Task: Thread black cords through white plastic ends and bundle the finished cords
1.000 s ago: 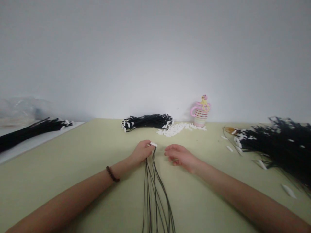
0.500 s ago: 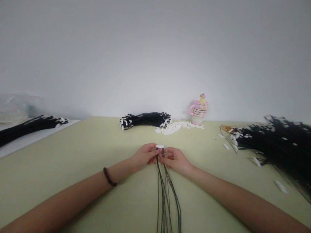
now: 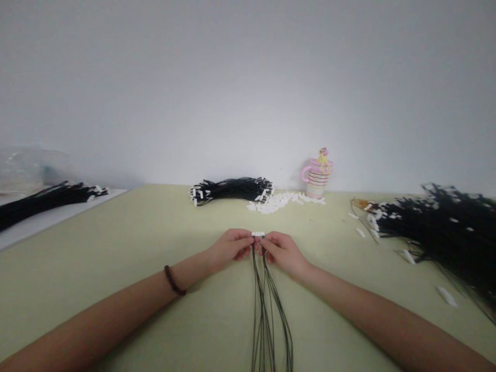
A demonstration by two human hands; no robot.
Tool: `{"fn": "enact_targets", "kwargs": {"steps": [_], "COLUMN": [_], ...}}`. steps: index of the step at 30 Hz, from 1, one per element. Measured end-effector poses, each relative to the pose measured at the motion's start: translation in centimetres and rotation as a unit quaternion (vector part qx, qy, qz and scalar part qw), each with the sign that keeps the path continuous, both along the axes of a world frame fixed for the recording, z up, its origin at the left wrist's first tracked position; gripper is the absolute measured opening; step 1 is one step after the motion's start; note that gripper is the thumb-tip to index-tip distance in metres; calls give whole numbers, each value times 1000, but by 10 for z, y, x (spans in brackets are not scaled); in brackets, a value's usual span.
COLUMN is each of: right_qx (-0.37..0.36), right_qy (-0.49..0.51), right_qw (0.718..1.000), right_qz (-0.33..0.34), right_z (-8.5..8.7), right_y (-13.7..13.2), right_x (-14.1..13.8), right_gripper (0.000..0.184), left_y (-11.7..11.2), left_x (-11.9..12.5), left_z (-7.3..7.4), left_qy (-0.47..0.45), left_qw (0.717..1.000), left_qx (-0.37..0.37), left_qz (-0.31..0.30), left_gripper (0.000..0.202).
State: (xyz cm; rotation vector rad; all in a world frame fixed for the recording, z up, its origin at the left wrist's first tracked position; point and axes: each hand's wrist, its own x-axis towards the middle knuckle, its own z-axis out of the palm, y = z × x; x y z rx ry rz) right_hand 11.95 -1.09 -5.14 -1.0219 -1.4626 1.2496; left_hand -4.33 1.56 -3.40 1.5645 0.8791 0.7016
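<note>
My left hand (image 3: 232,245) and my right hand (image 3: 282,251) meet over the middle of the table, both closed. Between their fingertips is a small white connector (image 3: 258,234), held crosswise. Thin black wires (image 3: 262,294) hang from its two ends and run down toward the near edge of the view. The left fingers pinch the wires at the connector's left end; the right thumb and fingers pinch those at its right end. Fingertips partly cover where the wires meet the connector.
A bundle of black wires with white ends (image 3: 232,189) lies at the back, beside loose white connectors (image 3: 277,201) and a pink striped mug (image 3: 316,178). A large black wire heap (image 3: 445,222) covers the right side. Another bundle (image 3: 50,200) lies far left near a clear plastic bag (image 3: 27,164).
Both hands and the connector have shifted slightly to the right. My right fingers have moved up against the connector's right end, and the dark piece there is now mostly covered.
</note>
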Motion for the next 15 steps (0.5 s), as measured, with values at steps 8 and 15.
{"fn": "enact_targets", "kwargs": {"steps": [8, 15], "right_qx": [-21, -38], "right_qy": [34, 42], "right_qw": [999, 998], "right_qz": [-37, -30], "right_z": [2, 2], "right_y": [-2, -3], "right_x": [1, 3], "right_gripper": [22, 25], "left_y": [-2, -2], "left_x": [-1, 0], "left_z": [3, 4], "left_qy": [8, -11], "left_qw": [1000, 1000], "left_qx": [14, -16], "left_qz": [-21, -13], "left_gripper": [27, 21]}}
